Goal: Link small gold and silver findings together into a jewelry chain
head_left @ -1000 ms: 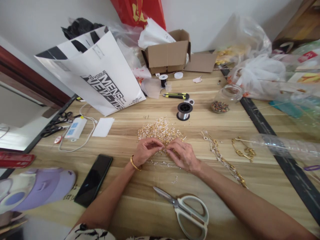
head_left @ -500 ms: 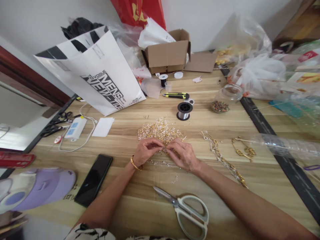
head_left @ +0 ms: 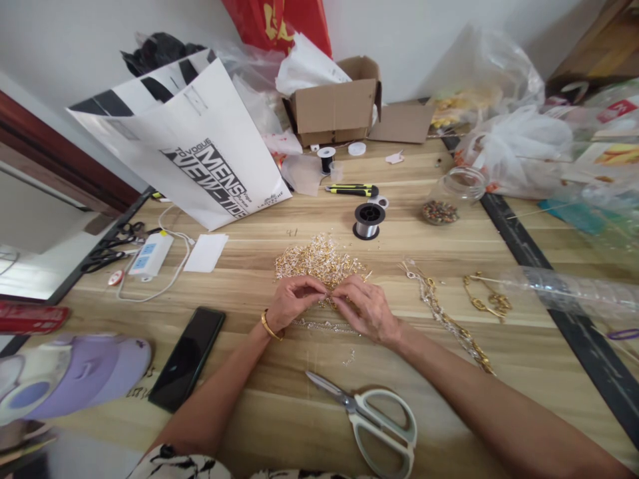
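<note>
My left hand [head_left: 295,299] and my right hand [head_left: 367,308] meet fingertip to fingertip at the near edge of a pile of small gold and silver pieces [head_left: 319,259]. Both are closed in a pinch; whatever lies between the fingertips is too small to name. Below the hands a thin silver chain [head_left: 324,326] runs across the wooden table, partly hidden by the right hand. A short bit of chain [head_left: 349,358] lies nearer to me. White-handled scissors [head_left: 369,419] rest in front, blades pointing left.
Behind the pile stand a wire spool [head_left: 368,223], a utility knife [head_left: 352,190] and a glass jar of beads [head_left: 442,211]. Gold and silver chains [head_left: 439,313] lie to the right. A phone [head_left: 187,359], a power strip [head_left: 150,255] and a white paper bag [head_left: 184,146] are on the left.
</note>
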A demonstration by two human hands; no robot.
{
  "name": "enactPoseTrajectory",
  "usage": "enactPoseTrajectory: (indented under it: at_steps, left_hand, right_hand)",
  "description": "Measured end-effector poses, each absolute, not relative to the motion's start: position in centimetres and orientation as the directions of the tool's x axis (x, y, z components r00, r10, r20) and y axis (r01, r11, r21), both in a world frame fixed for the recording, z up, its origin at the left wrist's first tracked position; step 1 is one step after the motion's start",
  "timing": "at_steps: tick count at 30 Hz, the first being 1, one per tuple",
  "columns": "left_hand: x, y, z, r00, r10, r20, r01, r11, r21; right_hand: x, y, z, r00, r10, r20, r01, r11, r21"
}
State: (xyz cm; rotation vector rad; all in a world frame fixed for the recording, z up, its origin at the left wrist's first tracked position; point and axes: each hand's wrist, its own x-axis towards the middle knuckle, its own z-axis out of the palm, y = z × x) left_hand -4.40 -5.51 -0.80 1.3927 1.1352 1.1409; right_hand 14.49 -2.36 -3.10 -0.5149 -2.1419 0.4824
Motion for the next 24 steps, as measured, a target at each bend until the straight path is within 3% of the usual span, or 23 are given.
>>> enactPoseTrajectory:
  at_steps: [17,24]
  left_hand:
    - [-4.31,-5.56,-0.45,0.119,0.993,0.025,0.124,-0.039,0.991]
    - [-4.71,-5.44,-0.71,0.189,0.980,0.054,0.093,-0.073,0.993]
  right_hand:
    - [14.40,-2.29,-3.19,-0.536,0.512,0.671,0.188,0.848,-0.496]
    - [14.49,-2.37,-2.90,-0.539,0.517,0.665,0.194,0.845,-0.499]
